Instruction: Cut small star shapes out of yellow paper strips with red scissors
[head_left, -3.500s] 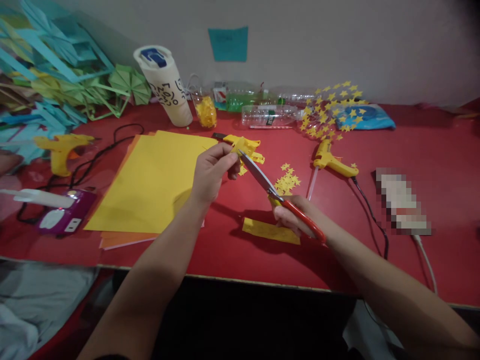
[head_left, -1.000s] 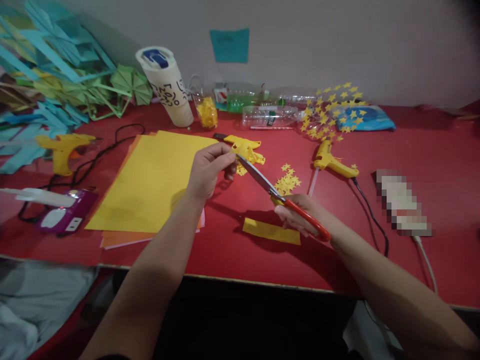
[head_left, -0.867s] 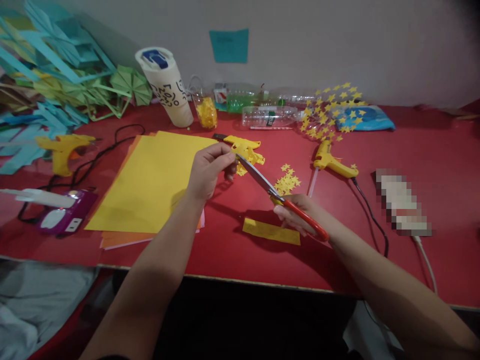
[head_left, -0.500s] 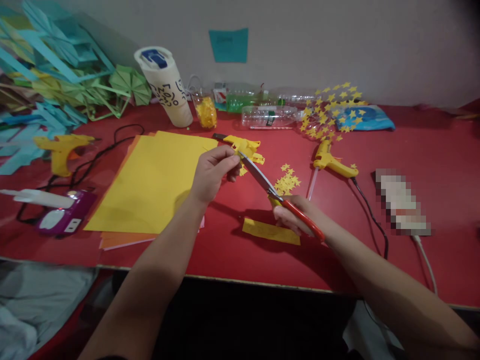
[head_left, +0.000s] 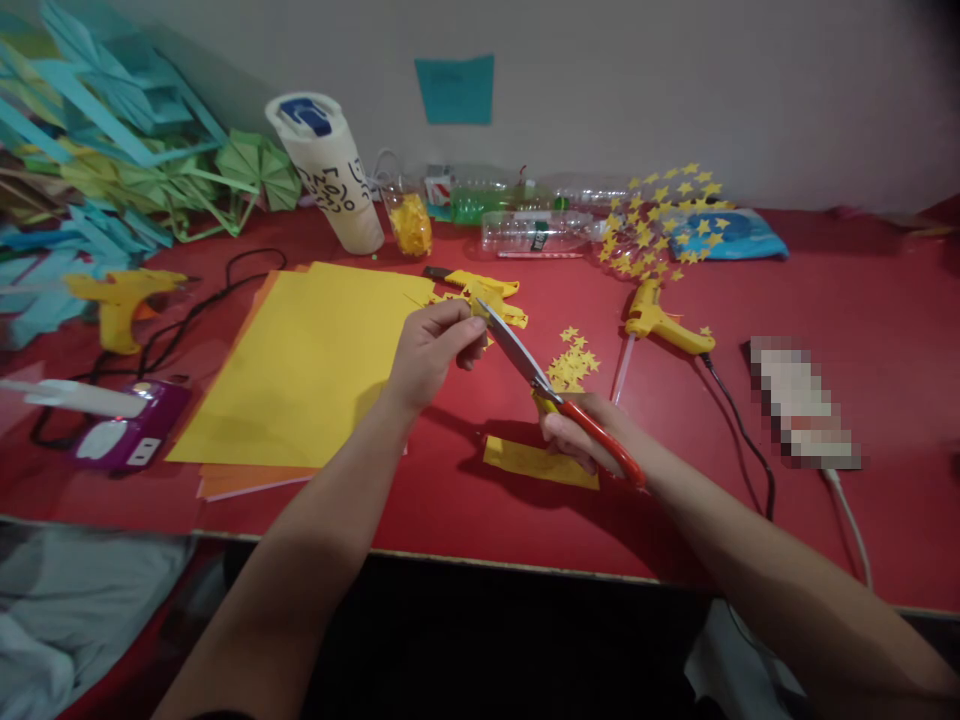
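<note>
Between the thumb and fingers of my left hand [head_left: 439, 348] is a small piece of yellow paper [head_left: 480, 308], partly hidden by the fingertips. My right hand [head_left: 581, 430] is wrapped round the red handles of a pair of scissors [head_left: 517, 355], whose blade tips meet the paper. Just beyond the blades lies a small pile of yellow paper stars [head_left: 574, 362]. A yellow paper strip [head_left: 540, 463] rests on the table below my right hand. Behind my left fingertips are yellow paper scraps [head_left: 510, 312] and a yellow utility knife [head_left: 480, 282].
Yellow sheets [head_left: 292, 370] lie stacked at left, near a glue gun [head_left: 124, 300] and a purple power adapter [head_left: 135, 430]. A tumbler [head_left: 330, 175], a cup of yellow scraps [head_left: 409, 222] and plastic bottles [head_left: 540, 235] stand or lie behind. Another glue gun [head_left: 667, 325] and a phone [head_left: 802, 400] are at right.
My left hand has turned slightly and shifted a little to the right, with the paper piece at the scissor tips. The scissors stay in nearly the same place.
</note>
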